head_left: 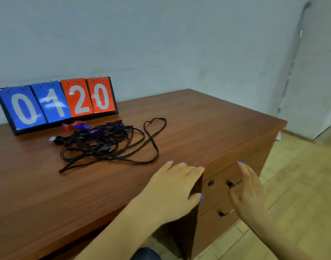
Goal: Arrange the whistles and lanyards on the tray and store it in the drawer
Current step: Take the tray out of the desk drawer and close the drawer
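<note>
Head view, tangled lanyards (108,143) on desk (207,119), hands (176,186) open

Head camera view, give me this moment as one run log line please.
left hand: open, at desk edge | right hand: open, by top drawer | lanyards: tangled on desk | tray: unseen

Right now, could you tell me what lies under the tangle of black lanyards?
Blue whistles and a red whistle poke out beneath the lanyards on the desk; anything deeper is covered.
</note>
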{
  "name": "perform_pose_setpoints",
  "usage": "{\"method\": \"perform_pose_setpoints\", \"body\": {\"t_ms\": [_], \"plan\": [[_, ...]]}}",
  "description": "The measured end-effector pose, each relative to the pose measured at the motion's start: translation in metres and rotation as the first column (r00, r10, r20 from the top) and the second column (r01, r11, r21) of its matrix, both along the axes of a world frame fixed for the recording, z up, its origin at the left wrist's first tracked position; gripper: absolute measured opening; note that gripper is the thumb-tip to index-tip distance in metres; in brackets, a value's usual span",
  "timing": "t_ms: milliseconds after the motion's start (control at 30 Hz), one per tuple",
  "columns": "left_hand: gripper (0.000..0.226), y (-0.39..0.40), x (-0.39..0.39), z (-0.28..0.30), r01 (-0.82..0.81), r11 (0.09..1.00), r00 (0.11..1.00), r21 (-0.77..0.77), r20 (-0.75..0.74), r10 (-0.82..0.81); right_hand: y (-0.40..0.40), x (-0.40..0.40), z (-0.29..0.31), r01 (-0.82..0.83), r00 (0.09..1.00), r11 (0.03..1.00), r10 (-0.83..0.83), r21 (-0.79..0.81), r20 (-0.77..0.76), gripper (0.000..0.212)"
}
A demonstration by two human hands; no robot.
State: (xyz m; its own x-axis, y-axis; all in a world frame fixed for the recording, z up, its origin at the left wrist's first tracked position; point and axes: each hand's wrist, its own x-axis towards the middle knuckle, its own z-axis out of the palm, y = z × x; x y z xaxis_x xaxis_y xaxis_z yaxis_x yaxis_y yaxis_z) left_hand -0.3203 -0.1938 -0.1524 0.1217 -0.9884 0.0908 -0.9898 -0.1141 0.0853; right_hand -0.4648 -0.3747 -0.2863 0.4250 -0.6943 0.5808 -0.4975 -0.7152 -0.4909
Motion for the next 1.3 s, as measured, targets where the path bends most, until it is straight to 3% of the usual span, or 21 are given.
{"method": "perform_pose_setpoints", "body": {"t_ms": [67,167,267,367,533,700,800,967,1133,1300], "plan": [[0.073,-0.023,0.002,-0.019,-0.039,0.999,0.994,0.004,0.101,0.038,-0.024,-0.009,-0.025,0.075,0.975,0.986,-0.042,0.148,-0.217,0.059],[0.08,-0.042,0.012,-0.041,-0.182,0.983,0.971,0.007,0.157,0.178,-0.055,-0.016,-0.057,0.216,0.854,0.925,-0.024,0.313,-0.519,0.061],[0.08,-0.044,0.013,-0.049,-0.27,0.962,0.955,-0.041,0.117,0.273,-0.077,-0.014,-0.069,0.235,0.766,0.904,0.054,0.357,-0.641,0.067],[0.074,-0.046,0.009,-0.05,-0.275,0.958,0.952,-0.087,0.113,0.284,-0.091,-0.01,-0.068,0.228,0.736,0.885,0.117,0.406,-0.667,0.068],[0.066,-0.045,0.011,-0.05,-0.261,0.957,0.955,-0.13,0.109,0.276,-0.087,0.005,-0.074,0.25,0.809,0.829,0.105,0.5,-0.579,0.057],[0.064,-0.043,0.012,-0.053,-0.229,0.962,0.956,-0.15,0.153,0.251,-0.078,-0.009,-0.071,0.285,0.758,0.884,0.028,0.37,-0.651,0.047],[0.068,-0.042,0.013,-0.055,-0.22,0.964,0.955,-0.146,0.167,0.244,-0.07,-0.034,-0.074,0.295,0.756,0.879,0.024,0.373,-0.654,0.054],[0.067,-0.041,0.012,-0.056,-0.211,0.965,0.956,-0.154,0.173,0.237,-0.05,-0.086,-0.081,0.26,0.834,0.859,0.029,0.44,-0.55,0.061],[0.063,-0.041,0.013,-0.056,-0.209,0.964,0.96,-0.166,0.151,0.235,-0.036,-0.139,-0.086,0.258,0.806,0.938,-0.078,0.229,-0.587,0.052],[0.059,-0.04,0.01,-0.054,-0.219,0.964,0.947,-0.154,0.206,0.248,-0.025,-0.184,-0.089,0.249,0.788,0.957,-0.111,0.149,-0.605,0.055]]}}
